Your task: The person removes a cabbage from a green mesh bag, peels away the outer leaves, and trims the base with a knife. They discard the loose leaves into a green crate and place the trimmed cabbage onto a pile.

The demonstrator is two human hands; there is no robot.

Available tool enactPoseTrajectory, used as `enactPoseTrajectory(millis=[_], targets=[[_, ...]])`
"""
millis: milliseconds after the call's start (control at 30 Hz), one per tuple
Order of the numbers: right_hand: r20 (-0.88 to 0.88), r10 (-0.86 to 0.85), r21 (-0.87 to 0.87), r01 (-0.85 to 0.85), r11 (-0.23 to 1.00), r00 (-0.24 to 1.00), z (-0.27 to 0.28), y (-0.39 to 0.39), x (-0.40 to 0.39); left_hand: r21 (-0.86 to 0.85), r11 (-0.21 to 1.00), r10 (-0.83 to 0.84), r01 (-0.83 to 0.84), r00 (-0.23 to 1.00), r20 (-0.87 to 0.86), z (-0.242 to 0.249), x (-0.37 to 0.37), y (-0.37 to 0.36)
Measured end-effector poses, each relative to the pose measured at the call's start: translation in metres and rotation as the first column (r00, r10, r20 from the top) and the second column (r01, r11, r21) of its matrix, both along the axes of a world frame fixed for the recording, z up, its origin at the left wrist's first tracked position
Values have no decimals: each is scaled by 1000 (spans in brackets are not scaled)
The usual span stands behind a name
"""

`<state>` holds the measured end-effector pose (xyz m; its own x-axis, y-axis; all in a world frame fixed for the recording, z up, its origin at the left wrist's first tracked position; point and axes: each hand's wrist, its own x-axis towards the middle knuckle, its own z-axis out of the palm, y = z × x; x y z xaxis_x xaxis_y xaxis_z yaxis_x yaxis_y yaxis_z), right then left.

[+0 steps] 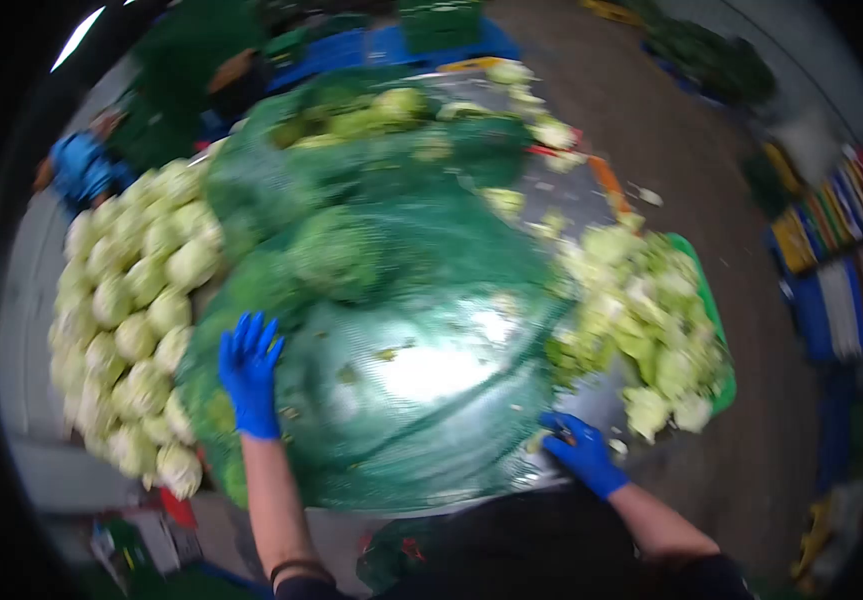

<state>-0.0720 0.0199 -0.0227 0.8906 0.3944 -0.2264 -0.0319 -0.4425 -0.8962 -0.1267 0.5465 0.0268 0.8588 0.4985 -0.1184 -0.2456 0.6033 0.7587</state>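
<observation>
My left hand (250, 375), in a blue glove, lies with fingers spread on the left part of a large green net (351, 420). Under or inside the net are several cabbages (336, 250), mostly toward its far and left sides. At the net's near right edge is my right hand (581, 452), also gloved in blue, its fingers curled in beside small leaf scraps. What those fingers hold, if anything, is too small and blurred to make out. The net's middle lies flat over a shiny metal surface.
Many pale cabbages (136, 337) are piled at the left. Loose leaves (651, 340) heap up at the right beside a green crate rim (706, 300). A person in blue (86, 170) is at the far left. Colourful stacked items (841, 215) stand at the far right.
</observation>
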Motion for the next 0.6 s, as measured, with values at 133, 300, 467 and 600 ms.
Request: enactPoseTrajectory(millis=[133,300,467,600], targets=[[21,-164,53,163,985,986,1,-21,6,215,932,-252,293,947,-197,-7,12,-119],[101,-466,171,446,878,879,-7,-74,23,263,718,-572,644,762,-304,-21,51,-294],[81,-699,10,701,713,710,9,-140,42,743,316,-555,590,750,-360,-31,110,-403],[-73,-802,109,804,585,593,-36,-178,73,914,111,-413,390,855,-315,-55,170,-452]])
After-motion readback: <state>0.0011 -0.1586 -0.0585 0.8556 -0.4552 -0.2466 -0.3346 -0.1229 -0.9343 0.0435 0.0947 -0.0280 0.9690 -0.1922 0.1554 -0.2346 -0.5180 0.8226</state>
